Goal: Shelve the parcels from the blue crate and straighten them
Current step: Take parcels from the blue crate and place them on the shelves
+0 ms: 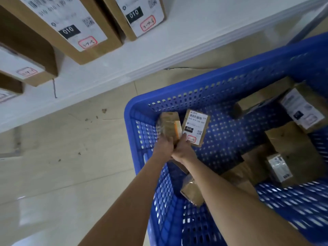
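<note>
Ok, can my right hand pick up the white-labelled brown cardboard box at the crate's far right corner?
Probably not yet: the right hand grips a small labelled cardboard parcel. The white-labelled brown cardboard box lies uncovered in the blue crate, so nothing blocks it.

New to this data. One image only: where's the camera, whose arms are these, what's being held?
There is no robot here. A single wide-angle camera sits on a person's head and looks down at their own bare arms. The left hand grips a small brown parcel with an orange edge. The right hand holds a labelled parcel, thumb on its label. Both hands are over a blue crate that holds several more cardboard parcels. At top left is a white shelf carrying labelled boxes marked 010.
</note>
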`<state>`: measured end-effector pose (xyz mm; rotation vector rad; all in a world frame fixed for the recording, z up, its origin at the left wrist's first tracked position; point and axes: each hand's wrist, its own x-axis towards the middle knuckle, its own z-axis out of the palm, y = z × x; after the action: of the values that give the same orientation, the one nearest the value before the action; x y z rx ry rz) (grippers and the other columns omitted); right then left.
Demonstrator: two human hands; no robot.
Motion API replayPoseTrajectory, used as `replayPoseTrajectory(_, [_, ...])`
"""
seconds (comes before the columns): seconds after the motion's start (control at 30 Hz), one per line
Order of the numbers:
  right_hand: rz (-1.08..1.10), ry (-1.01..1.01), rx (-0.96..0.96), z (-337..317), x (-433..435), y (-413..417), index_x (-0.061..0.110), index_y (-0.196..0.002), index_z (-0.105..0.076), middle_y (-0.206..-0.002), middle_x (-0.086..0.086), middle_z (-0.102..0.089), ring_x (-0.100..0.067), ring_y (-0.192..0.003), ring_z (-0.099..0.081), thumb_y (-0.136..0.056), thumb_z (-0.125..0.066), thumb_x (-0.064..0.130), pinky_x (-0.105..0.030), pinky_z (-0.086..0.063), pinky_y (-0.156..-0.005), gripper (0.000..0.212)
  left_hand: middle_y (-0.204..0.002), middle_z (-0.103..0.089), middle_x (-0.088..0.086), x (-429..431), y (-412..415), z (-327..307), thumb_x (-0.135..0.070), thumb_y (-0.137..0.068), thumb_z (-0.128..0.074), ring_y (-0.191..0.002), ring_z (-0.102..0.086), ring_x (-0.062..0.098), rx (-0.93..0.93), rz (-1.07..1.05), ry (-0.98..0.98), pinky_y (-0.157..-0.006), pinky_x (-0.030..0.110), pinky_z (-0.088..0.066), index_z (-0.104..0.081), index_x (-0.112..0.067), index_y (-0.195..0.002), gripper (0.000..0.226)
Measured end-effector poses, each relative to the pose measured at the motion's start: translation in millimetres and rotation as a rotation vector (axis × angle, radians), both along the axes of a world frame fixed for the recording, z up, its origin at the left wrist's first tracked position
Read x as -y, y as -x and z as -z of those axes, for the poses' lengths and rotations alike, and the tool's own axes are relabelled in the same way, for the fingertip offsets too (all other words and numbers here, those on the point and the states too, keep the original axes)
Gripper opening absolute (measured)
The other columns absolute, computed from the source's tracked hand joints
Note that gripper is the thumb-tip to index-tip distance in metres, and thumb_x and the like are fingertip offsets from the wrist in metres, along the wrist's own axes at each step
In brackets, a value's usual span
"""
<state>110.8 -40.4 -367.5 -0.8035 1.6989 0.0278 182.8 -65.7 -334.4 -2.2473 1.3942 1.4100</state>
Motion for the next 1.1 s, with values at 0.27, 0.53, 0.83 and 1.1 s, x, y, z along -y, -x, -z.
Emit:
replayPoseTrajectory(0.27, [-0.061,0.066,-0.143,-76,4,41,0.013,-0.121,-0.043,-0.119,-0.007,-0.053,-0.028,-0.105,-0.06,-0.061,-0.081,0.047,-0.041,-0.056,-0.083,0.078,-0.13,-0.055,0.018,2,9,-66,-0.033,-0.1,-0.042,-0.116,-0.054,0.033,-0.085,-0.13,-0.04,-0.087,0.034,-0.044,-0.038,-0.005,-0.139,0.048])
replayPoseTrajectory(0.53, [-0.269,0.34,-0.322,-285,-7,94,0.02,-0.136,-0.029,-0.134,-0.003,-0.036,-0.024,-0.123,-0.043,-0.069,-0.082,0.033,-0.039,-0.048,-0.088,0.086,-0.118,-0.057,0.01,22,28,-273,-0.053,-0.085,-0.061,-0.101,-0.059,0.029,-0.256,-0.466,0.099,-0.085,0.043,-0.054,-0.032,-0.013,-0.142,0.076])
replayPoseTrajectory(0.83, [-0.535,0.863,-0.523,-508,-11,116,0.016,-0.145,-0.023,-0.144,-0.003,-0.03,-0.021,-0.13,-0.032,-0.078,-0.069,0.01,-0.032,-0.038,-0.102,0.081,-0.11,-0.066,0.009,22,22,-504,-0.067,-0.072,-0.067,-0.098,-0.064,0.028,-0.476,-0.778,0.141,-0.076,0.044,-0.058,-0.055,-0.011,-0.118,0.073])
replayPoseTrajectory(1.1, [-0.508,1.075,-0.461,-637,-37,135,0.021,-0.136,-0.044,-0.139,-0.007,-0.039,-0.023,-0.127,-0.038,-0.086,-0.063,0.031,-0.035,-0.042,-0.102,0.055,-0.108,-0.066,0.012,-27,14,-638,-0.04,-0.086,-0.066,-0.1,-0.064,0.029,-0.651,-0.771,0.319,-0.089,0.05,-0.053,-0.057,-0.013,-0.106,0.035])
